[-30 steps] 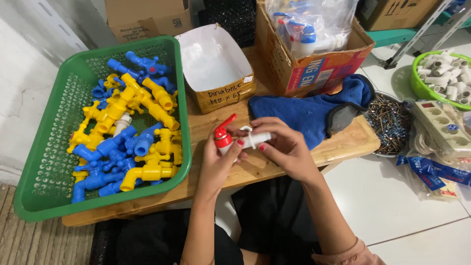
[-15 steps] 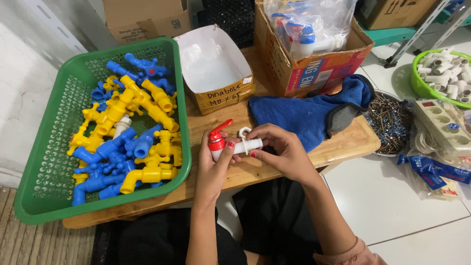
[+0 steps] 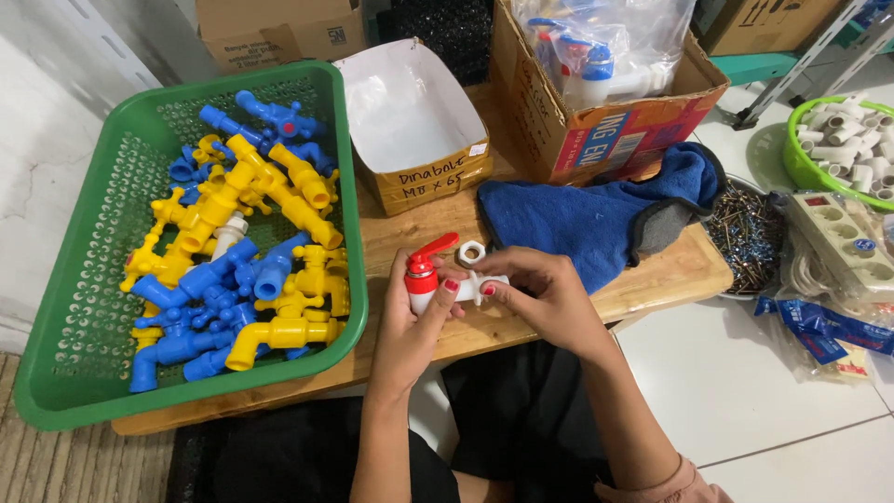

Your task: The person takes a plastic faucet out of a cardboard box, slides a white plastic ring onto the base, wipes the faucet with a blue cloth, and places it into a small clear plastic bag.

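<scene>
My left hand (image 3: 410, 321) grips a white plastic tap with a red lever handle (image 3: 426, 265) by its body, held just above the wooden board (image 3: 652, 279). My right hand (image 3: 545, 293) pinches the tap's white threaded stem (image 3: 486, 282) from the right side. A small white nut (image 3: 471, 251) lies on the board just behind the tap, close to my right fingertips. A green basket (image 3: 65, 317) at the left holds several blue and yellow plastic taps (image 3: 237, 233).
An open, empty white-lined cardboard box (image 3: 410, 121) stands behind the hands. A blue cloth (image 3: 596, 214) lies at the right of the board, a larger box with bagged parts (image 3: 596, 84) behind it. Screws (image 3: 745, 233), a power strip (image 3: 838, 247) and a green bowl of white fittings (image 3: 847, 140) sit on the floor.
Both hands with the tap have shifted slightly toward me and to the left. The white nut now lies apart on the board behind the tap.
</scene>
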